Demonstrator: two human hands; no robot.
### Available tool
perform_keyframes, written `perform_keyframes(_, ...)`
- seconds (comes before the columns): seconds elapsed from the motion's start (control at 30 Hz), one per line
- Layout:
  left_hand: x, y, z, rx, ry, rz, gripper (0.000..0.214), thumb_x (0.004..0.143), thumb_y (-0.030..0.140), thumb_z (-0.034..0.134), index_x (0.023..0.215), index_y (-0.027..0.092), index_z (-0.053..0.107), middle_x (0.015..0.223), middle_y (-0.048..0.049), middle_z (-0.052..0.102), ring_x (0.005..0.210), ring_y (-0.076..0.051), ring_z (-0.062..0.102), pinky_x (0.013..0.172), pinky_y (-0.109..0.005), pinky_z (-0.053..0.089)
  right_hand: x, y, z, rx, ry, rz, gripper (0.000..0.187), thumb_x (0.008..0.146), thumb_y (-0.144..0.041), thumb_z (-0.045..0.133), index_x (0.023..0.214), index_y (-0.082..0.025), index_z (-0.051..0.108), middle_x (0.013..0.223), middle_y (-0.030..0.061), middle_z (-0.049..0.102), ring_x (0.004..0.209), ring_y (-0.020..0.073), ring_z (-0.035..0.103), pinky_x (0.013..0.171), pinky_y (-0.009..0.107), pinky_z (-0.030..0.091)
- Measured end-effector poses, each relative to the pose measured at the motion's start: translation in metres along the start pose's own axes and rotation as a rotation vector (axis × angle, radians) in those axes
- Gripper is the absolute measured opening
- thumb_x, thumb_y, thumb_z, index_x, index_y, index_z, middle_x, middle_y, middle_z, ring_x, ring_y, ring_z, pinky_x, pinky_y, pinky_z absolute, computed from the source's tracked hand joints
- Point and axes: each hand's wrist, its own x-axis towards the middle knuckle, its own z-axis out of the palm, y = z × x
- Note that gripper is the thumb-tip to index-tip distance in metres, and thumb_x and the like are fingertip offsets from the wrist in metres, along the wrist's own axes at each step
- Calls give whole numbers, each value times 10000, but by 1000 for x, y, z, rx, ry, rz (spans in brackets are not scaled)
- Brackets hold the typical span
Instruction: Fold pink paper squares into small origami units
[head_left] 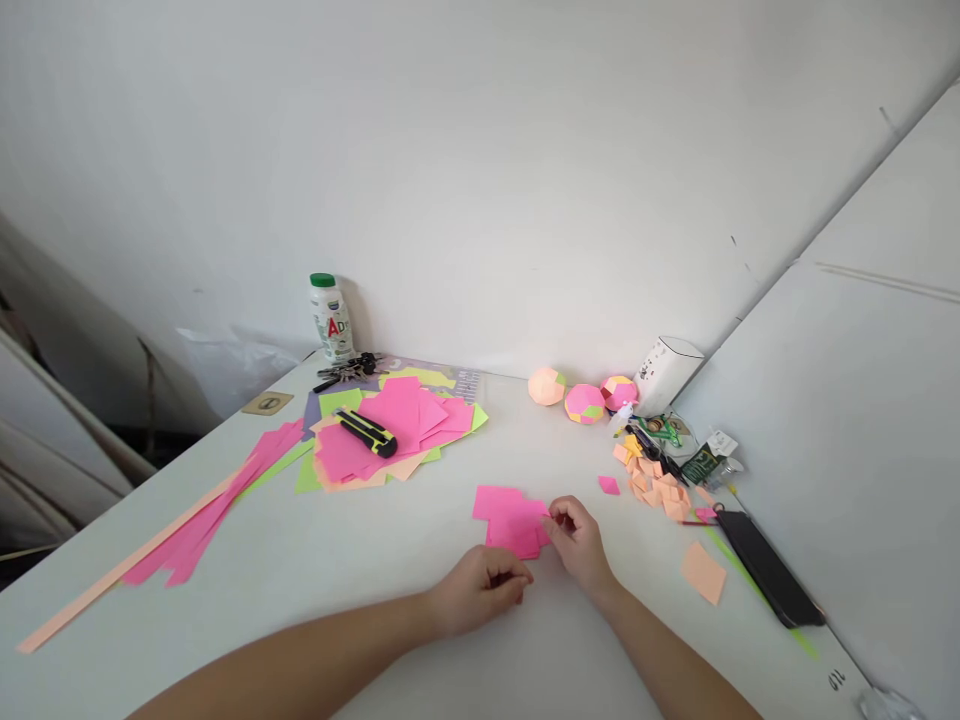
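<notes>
Several square pink paper sheets point(514, 522) lie in an uneven stack on the white table in front of me. At the stack's right side, my right hand point(581, 550) has thumb and forefinger closed on the edge of a pink paper. My left hand point(480, 590) rests just below the stack, its fingers curled and the thumb against them. Whatever may be between those fingers is hidden. A small pink folded paper piece point(609, 485) lies beyond my right hand.
At the left are long paper strips point(217, 500) and a paper pile with a utility knife point(366, 432) on it. A white bottle point(330, 318) and keys point(351, 370) stand behind. Paper balls point(584, 403), folded peach pieces point(660, 490) and a black case point(769, 568) lie rightward.
</notes>
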Motion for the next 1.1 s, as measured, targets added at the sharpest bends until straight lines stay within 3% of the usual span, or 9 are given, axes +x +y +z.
perform_keyframes(0.27, 1, 3, 0, -45, 13, -39, 193, 784, 298, 557, 752, 129, 645, 651, -5, 586, 532, -88, 448, 514, -214, 359, -2, -2, -4, 109, -16, 84, 193, 837, -332, 556, 722, -182, 519, 622, -30, 456, 556, 121, 442, 532, 231, 405)
perform_keyframes(0.37, 1, 3, -1, -83, 4, -59, 327, 819, 418, 523, 724, 126, 636, 624, -6, 577, 517, -87, 448, 515, -218, 365, -4, -6, -5, 137, 10, 78, 162, 853, -331, 541, 779, -187, 543, 636, -13, 522, 557, 135, 503, 541, 249, 452)
perform_keyframes(0.43, 1, 5, -3, -163, 8, -68, 457, 847, 525, 436, 761, 123, 635, 645, -23, 598, 511, -90, 466, 513, -223, 377, -7, -11, -8, 87, 52, -36, 133, 860, -301, 533, 788, -193, 561, 723, 25, 588, 606, 153, 558, 557, 269, 482)
perform_keyframes(0.53, 1, 10, -7, -366, 34, -54, 573, 846, 627, 329, 916, 128, 601, 796, -74, 654, 530, -110, 526, 487, -235, 399, -14, -21, -14, -121, 37, -397, 106, 858, -198, 514, 816, -207, 612, 897, 95, 649, 776, 204, 620, 636, 321, 516)
perform_keyframes(0.67, 4, 12, -8, -466, 73, -69, 497, 791, 640, 449, 697, 154, 498, 546, -11, 576, 445, -112, 514, 442, -231, 382, -25, -35, -19, -400, -153, -698, 201, 845, -97, 514, 847, -238, 658, 865, 86, 680, 716, 195, 619, 586, 318, 512)
perform_keyframes(0.8, 5, 8, -8, -413, 67, -86, 458, 770, 612, 518, 706, 161, 486, 507, 18, 554, 423, -95, 491, 440, -218, 357, -30, -39, -18, -415, -203, -631, 193, 853, -132, 519, 860, -247, 673, 1045, 108, 643, 791, 206, 604, 580, 313, 506)
perform_keyframes(0.93, 4, 5, -8, -374, 18, -103, 457, 789, 605, 498, 762, 149, 528, 529, 23, 549, 430, -87, 480, 450, -218, 370, -29, -37, -15, -185, -232, -443, 146, 855, -220, 541, 833, -235, 684, 1267, 109, 508, 899, 226, 601, 649, 333, 534)
perform_keyframes(1.03, 1, 6, -10, -318, -29, -124, 459, 811, 599, 465, 802, 147, 544, 481, 43, 512, 419, -81, 443, 458, -215, 372, -30, -36, -11, -11, -208, -251, 138, 854, -246, 560, 795, -221, 682, 1130, 112, 588, 890, 224, 613, 731, 358, 538)
perform_keyframes(1.1, -1, 8, -11, -298, -33, -94, 481, 860, 585, 372, 758, 147, 543, 508, 26, 527, 454, -84, 456, 485, -219, 378, -31, -37, -8, 89, -211, -123, 116, 845, -260, 583, 796, -223, 681, 944, 92, 640, 803, 205, 617, 660, 327, 542)
